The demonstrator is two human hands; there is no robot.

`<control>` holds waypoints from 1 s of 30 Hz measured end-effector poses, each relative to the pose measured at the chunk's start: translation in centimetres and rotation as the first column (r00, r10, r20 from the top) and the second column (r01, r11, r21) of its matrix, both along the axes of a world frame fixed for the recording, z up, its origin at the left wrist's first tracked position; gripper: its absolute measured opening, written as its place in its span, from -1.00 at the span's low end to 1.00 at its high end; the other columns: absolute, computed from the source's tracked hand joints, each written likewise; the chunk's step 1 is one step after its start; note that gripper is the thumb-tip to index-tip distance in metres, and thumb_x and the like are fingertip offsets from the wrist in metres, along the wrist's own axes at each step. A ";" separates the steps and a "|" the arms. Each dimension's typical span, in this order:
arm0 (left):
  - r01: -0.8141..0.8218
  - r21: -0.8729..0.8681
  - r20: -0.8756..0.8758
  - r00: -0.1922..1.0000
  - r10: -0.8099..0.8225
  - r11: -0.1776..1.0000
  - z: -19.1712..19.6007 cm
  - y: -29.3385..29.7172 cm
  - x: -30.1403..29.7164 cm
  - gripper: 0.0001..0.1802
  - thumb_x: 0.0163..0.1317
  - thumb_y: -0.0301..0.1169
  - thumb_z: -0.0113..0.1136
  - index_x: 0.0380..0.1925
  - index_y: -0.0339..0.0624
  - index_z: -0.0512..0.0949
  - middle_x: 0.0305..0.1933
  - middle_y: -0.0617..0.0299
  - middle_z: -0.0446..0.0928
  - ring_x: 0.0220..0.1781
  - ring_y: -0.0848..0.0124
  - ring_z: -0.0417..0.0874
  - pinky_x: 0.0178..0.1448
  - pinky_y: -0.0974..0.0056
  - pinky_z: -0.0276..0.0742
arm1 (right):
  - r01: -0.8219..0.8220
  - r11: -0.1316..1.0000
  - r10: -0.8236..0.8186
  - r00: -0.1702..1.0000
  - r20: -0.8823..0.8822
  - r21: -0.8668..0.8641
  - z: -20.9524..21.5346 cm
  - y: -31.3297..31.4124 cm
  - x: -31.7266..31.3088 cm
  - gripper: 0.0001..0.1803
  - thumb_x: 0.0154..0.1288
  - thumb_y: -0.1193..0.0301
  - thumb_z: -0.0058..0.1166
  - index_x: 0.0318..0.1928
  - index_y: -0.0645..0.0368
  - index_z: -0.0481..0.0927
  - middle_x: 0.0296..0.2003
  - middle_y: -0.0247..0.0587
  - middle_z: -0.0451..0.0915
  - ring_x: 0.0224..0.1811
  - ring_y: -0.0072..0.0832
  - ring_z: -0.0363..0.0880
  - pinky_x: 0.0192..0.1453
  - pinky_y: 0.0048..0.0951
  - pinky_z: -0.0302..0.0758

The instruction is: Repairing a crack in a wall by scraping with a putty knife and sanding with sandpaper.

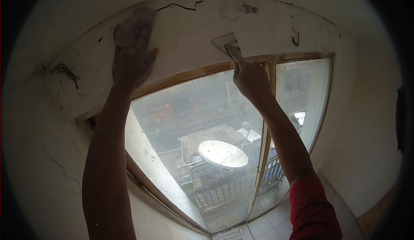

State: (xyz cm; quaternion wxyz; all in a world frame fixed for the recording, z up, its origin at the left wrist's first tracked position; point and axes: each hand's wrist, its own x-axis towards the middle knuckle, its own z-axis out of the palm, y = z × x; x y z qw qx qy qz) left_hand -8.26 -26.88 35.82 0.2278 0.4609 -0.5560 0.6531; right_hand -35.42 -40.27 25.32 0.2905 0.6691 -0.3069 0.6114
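Observation:
My left hand (pixel 131 67) is raised to the wall (pixel 185 33) above the window. It presses a pale, dusty pad (pixel 134 29) against the surface; the pad is blurred, and I cannot tell its exact kind. In my right hand (pixel 252 78) is a putty knife (pixel 230 46), gripped by its handle with the blade pointing up and left. The blade is just above the top of the wooden window frame (pixel 194 73). Left of where a dark jagged crack (pixel 177 6) runs along the upper wall lies the pad.
Below my hands is a large window (pixel 172 110), with a white satellite dish (pixel 223 154) and a corrugated roof (pixel 207 138) outside. Dark marks (pixel 67 73) show at the wall's left, and a damaged patch (pixel 250 8) higher up. White floor tiles (pixel 278 218) lie below right.

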 end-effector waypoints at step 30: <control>-0.029 -0.010 -0.031 0.999 0.029 1.000 -1.0 -0.5 0.6 -0.23 0.33 -0.11 0.13 0.49 0.07 0.11 0.34 0.07 0.45 0.19 0.05 0.59 0.46 -0.08 0.22 | -0.075 0.857 -0.093 0.951 0.295 0.510 4.6 -6.7 -11.7 -0.57 0.48 0.30 -0.21 0.28 -0.07 0.52 0.02 0.10 0.63 0.07 -0.03 0.62 0.19 -0.10 0.52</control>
